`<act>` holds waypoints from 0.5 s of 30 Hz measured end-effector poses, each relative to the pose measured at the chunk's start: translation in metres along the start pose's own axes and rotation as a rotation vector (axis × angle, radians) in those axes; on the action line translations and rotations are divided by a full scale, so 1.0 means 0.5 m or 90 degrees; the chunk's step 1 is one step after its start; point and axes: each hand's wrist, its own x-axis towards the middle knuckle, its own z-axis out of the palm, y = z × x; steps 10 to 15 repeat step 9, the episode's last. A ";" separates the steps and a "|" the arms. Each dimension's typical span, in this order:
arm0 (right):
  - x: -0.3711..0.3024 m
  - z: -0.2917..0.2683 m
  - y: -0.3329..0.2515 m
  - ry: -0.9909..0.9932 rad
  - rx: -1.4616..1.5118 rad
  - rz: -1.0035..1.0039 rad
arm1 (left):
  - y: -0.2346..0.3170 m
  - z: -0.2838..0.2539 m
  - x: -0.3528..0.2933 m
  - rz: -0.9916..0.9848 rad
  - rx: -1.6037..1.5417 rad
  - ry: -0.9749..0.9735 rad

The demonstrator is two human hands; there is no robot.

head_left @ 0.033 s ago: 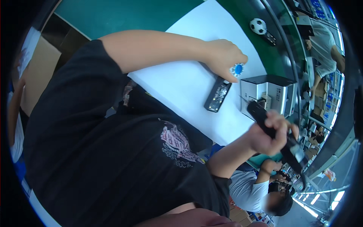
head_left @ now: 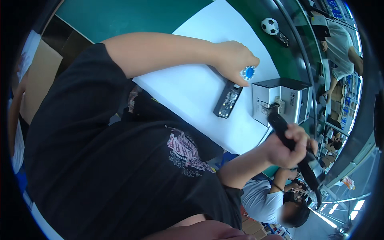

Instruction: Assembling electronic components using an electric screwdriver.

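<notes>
My left hand (head_left: 233,62) is closed at the upper end of a slim black case (head_left: 228,100), whose open face shows a circuit board. At its thumb and fingers sits a round piece with a blue middle and a white toothed rim (head_left: 249,73); whether it is joined to the case is hidden. My right hand (head_left: 289,149) grips a black electric screwdriver (head_left: 280,125) with a cord at its rear end. Its thin tip points up and left, apart from the case, and overlaps a box in view. A white sheet (head_left: 188,88) lies beneath the case.
A white-and-black box (head_left: 260,94) with a small part before it stands right of the case. Farther back, a football-shaped ball (head_left: 270,26) lies by another small black case (head_left: 283,39) on the green tabletop. A metal rail runs behind. Co-workers (head_left: 260,202) sit and stand nearby.
The screwdriver's front end has shifted slightly right and down, farther from the black case. My left hand stays on the case; the whole view has moved a little.
</notes>
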 end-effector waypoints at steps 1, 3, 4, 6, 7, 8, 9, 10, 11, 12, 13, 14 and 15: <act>0.021 -0.010 -0.004 -0.002 -0.005 -0.011 | 0.000 0.001 0.010 0.000 0.007 0.006; 0.040 -0.024 -0.012 0.054 -0.156 -0.105 | 0.005 0.005 0.009 -0.006 0.018 0.000; 0.044 -0.027 -0.013 0.082 -0.230 -0.150 | 0.005 0.004 0.008 -0.001 0.016 -0.002; 0.037 -0.024 0.005 0.098 -0.223 -0.131 | 0.002 -0.001 0.006 -0.012 0.025 -0.009; 0.032 -0.020 0.020 0.111 -0.211 -0.111 | 0.003 -0.006 0.007 -0.020 0.031 -0.011; 0.028 -0.022 0.029 0.123 -0.198 -0.090 | 0.006 -0.013 0.008 -0.040 0.035 -0.023; 0.029 -0.037 0.025 0.082 -0.221 -0.080 | 0.010 -0.022 0.011 -0.061 0.039 -0.036; 0.029 -0.037 0.025 0.082 -0.221 -0.080 | 0.010 -0.022 0.011 -0.061 0.039 -0.036; 0.029 -0.037 0.025 0.082 -0.221 -0.080 | 0.010 -0.022 0.011 -0.061 0.039 -0.036; 0.029 -0.037 0.025 0.082 -0.221 -0.080 | 0.010 -0.022 0.011 -0.061 0.039 -0.036; 0.029 -0.037 0.025 0.082 -0.221 -0.080 | 0.010 -0.022 0.011 -0.061 0.039 -0.036; 0.029 -0.037 0.025 0.082 -0.221 -0.080 | 0.010 -0.022 0.011 -0.061 0.039 -0.036; 0.029 -0.037 0.025 0.082 -0.221 -0.080 | 0.010 -0.022 0.011 -0.061 0.039 -0.036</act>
